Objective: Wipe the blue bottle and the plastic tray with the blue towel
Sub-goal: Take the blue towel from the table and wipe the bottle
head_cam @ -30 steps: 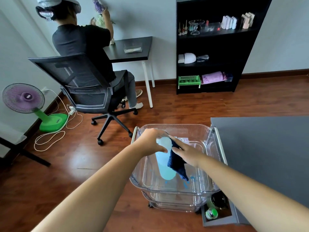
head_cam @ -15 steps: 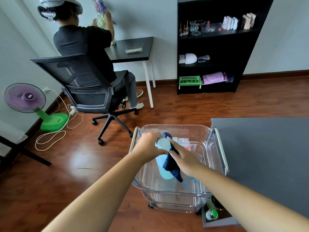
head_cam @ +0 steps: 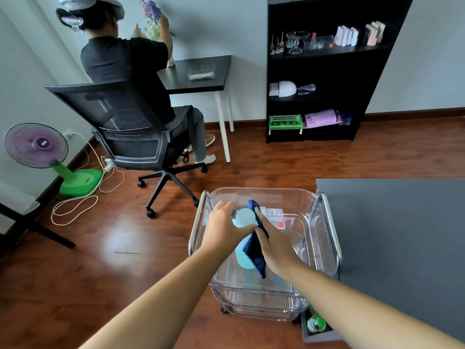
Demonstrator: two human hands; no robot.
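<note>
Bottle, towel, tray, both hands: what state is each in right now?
Blue bottle: upright inside the tray, gripped near its top.
Blue towel: pressed against the bottle's side.
Plastic tray: open-topped.
Left hand: closed on the bottle.
Right hand: holding the towel.

Walls: pale blue-grey, plain, with a dark wooden skirting board.
Floor point(head_cam: 276, 167): reddish-brown glossy boards, a bright sheen of light at the left.
Shelf unit point(head_cam: 324, 71): black, against the far wall, small items on three levels.
Desk point(head_cam: 201, 74): black top, white legs.
Office chair point(head_cam: 130, 127): black mesh, a person seated.
Fan point(head_cam: 37, 147): purple head, green base.
Bench point(head_cam: 402, 235): dark grey, at the right.
</note>
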